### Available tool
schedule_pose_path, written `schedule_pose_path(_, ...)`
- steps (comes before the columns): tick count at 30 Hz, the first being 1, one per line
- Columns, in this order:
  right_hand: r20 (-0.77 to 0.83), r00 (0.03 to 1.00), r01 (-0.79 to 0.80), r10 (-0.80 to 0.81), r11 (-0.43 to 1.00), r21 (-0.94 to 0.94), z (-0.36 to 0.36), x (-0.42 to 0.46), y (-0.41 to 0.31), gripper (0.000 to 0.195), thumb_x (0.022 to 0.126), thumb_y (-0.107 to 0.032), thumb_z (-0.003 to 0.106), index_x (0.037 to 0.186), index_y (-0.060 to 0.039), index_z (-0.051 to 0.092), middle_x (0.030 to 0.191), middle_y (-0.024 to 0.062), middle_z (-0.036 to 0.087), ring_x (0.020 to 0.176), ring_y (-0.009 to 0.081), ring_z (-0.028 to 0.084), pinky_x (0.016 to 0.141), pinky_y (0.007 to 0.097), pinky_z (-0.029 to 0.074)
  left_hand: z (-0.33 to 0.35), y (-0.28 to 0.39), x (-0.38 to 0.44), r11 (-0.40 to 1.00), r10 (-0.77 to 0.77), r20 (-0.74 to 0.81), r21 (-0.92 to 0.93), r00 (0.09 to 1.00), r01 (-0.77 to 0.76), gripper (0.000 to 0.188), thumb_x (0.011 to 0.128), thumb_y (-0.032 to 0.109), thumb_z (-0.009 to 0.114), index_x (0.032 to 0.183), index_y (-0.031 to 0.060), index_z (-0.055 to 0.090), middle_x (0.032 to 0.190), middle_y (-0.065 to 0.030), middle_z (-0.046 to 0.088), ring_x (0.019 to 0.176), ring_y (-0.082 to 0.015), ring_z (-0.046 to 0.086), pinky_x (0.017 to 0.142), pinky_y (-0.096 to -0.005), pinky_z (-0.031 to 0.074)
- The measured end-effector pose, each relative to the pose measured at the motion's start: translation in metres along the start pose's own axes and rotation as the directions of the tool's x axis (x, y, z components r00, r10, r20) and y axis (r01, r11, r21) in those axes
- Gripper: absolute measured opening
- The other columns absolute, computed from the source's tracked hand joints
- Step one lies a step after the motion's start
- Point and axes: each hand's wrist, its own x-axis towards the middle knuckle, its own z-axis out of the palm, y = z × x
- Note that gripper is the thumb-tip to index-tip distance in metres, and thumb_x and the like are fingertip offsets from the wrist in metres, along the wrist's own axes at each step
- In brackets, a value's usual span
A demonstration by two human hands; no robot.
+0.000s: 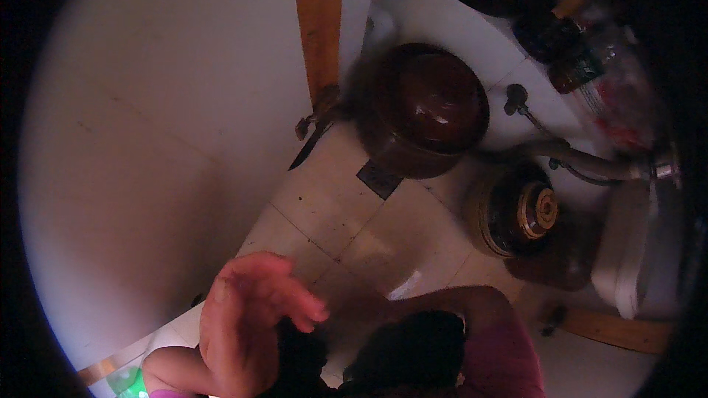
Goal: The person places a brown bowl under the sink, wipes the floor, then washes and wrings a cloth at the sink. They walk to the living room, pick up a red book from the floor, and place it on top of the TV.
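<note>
My left hand (257, 304) is raised close to the camera at the lower middle, its palm partly turned up and its fingers loosely curled and apart, with nothing in them. My right forearm (481, 301) comes from a pink sleeve (503, 356) and bends leftward into shadow; the right hand itself is hidden. Beyond my hands, on the tiled floor (332, 226), stands a large brown glazed jar (437, 105) with a domed lid. A small dark square piece (379, 179) lies against its base. Right of it is a dark jar (514, 213) with a ringed, tan-topped lid.
A large pale panel (138, 138) fills the left, beside a wooden post (321, 27) with a dark metal fitting. A pipe (597, 165) and a thin hose run at the right. Glass jars (575, 69) and plastic bags stand at the upper right. Something green lies at the bottom left.
</note>
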Motion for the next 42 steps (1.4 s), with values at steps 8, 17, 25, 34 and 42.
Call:
schedule_pose_path(8,-0.256,0.938,-0.267,0.232,0.957,-0.112,-0.091,-0.055,0.078,0.023,0.083,-0.015,0.050,0.104,-0.0078,0.056,0.105,0.0134,0.055,0.104,0.0261,0.049,0.092,0.0388,0.036,0.005,-0.002,-0.009,0.996,-0.026,0.000,0.089,1.000,0.026,0.046,0.093,0.046,0.025,0.104,0.0066,0.047,0.072,-0.0103,0.057,0.064,-0.0212,0.057,0.055,-0.0282,0.044)
schedule_pose_path(17,-0.257,0.937,-0.260,0.235,0.963,-0.066,-0.010,-0.062,0.045,0.023,0.084,-0.015,0.049,0.105,-0.0074,0.056,0.107,0.0128,0.054,0.104,0.0257,0.049,0.092,0.0381,0.037,0.009,-0.005,-0.004,0.989,-0.028,0.064,0.145,0.998,0.018,0.047,0.093,0.048,0.027,0.104,0.0069,0.047,0.073,-0.0094,0.057,0.065,-0.0207,0.057,0.056,-0.0282,0.044)
schedule_pose_path(25,-0.306,0.912,-0.290,0.272,0.957,-0.014,-0.037,-0.050,0.060,0.023,0.085,-0.016,0.048,0.106,-0.0070,0.056,0.108,0.0123,0.054,0.104,0.0254,0.049,0.092,0.0374,0.037,0.010,-0.010,-0.006,0.985,-0.094,0.026,0.145,0.995,0.090,0.046,0.092,0.048,0.028,0.102,0.0081,0.048,0.069,-0.0079,0.056,0.061,-0.0191,0.055,0.053,-0.0273,0.041)
schedule_pose_path(34,-0.323,0.920,-0.228,0.223,0.973,0.022,-0.012,-0.076,0.049,0.024,0.087,-0.016,0.046,0.107,-0.0066,0.055,0.110,0.0117,0.053,0.105,0.0251,0.048,0.092,0.0367,0.037,0.015,-0.009,-0.004,0.989,-0.077,-0.029,0.123,0.997,0.080,0.044,0.093,0.046,0.028,0.100,0.0078,0.049,0.062,-0.0072,0.054,0.057,-0.0176,0.054,0.051,-0.0260,0.041)
schedule_pose_path(42,-0.704,0.573,-0.351,0.420,0.902,0.253,-0.059,-0.089,0.087,0.028,0.089,-0.015,0.041,0.113,-0.0075,0.052,0.118,0.0121,0.050,0.110,0.0253,0.045,0.100,0.0379,0.031,0.013,-0.013,0.001,0.976,-0.124,0.057,0.185,0.991,0.111,0.043,0.092,0.047,0.031,0.100,0.0082,0.049,0.062,-0.0072,0.053,0.057,-0.0162,0.053,0.051,-0.0253,0.040)
